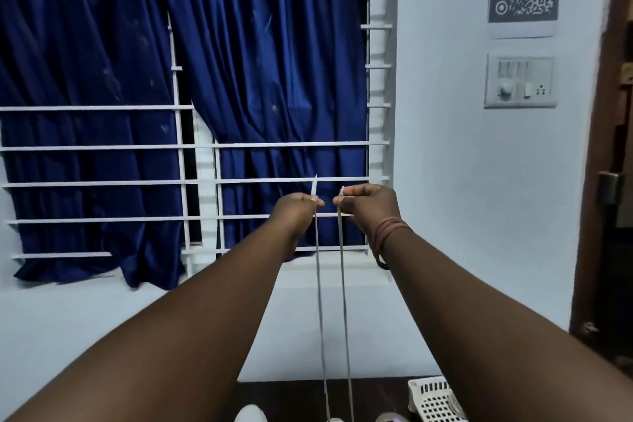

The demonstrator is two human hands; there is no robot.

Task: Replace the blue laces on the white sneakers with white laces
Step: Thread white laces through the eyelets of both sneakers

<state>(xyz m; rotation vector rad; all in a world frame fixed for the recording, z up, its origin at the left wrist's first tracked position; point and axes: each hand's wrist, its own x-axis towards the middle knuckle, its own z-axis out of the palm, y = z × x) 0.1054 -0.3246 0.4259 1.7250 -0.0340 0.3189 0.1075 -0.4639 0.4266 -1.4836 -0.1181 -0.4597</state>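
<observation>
Overhead, before the far blue satin curtain [267,79], the left hand [298,207] and right hand [368,204] each pinched one tip of the thin white flat lace [343,301], limp, light and best held near its stiff ends, rising taut from the near white sneaker [251,414].

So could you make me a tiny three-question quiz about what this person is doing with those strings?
1. True or false: each hand pinches one end of the white lace.
2. What lies at the bottom right edge? A) a white basket B) a red box C) a book
3. What wraps the wrist of the right hand?

Key
1. True: the left hand and the right hand each pinch an end, both strands running down taut.
2. A, the white basket.
3. Reddish thread bands.
</observation>
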